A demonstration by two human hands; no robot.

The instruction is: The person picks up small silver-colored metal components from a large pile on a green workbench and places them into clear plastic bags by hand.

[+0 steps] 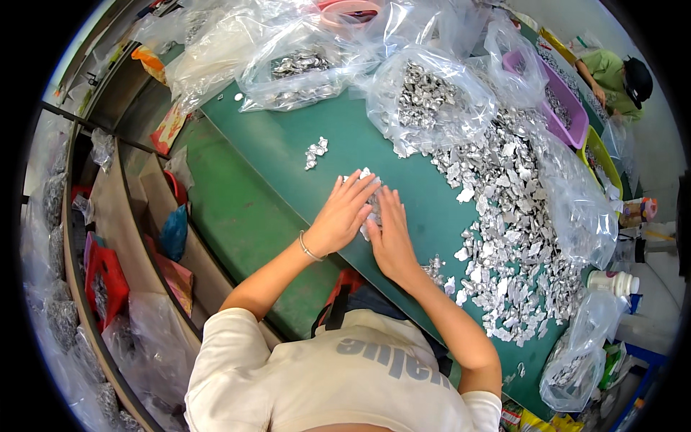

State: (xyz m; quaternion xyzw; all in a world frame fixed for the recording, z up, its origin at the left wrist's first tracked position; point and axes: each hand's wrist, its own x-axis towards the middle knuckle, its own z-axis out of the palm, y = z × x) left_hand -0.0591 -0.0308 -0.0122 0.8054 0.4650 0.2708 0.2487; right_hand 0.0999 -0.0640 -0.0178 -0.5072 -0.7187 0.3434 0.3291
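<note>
Hands flat: your left hand (342,216) and right hand (391,234) press a small cluster of silver foil pieces (368,209) on the green table (288,165), fingers extended, nothing gripped; loose pile (504,223) just right could mix in.

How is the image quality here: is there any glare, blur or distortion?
Head view: fisheye bends the green table edge and leaves black corners; glare whitens the clear plastic bags at the top; the left hand and right hand look sharp, the silvery pieces bright but readable.
</note>
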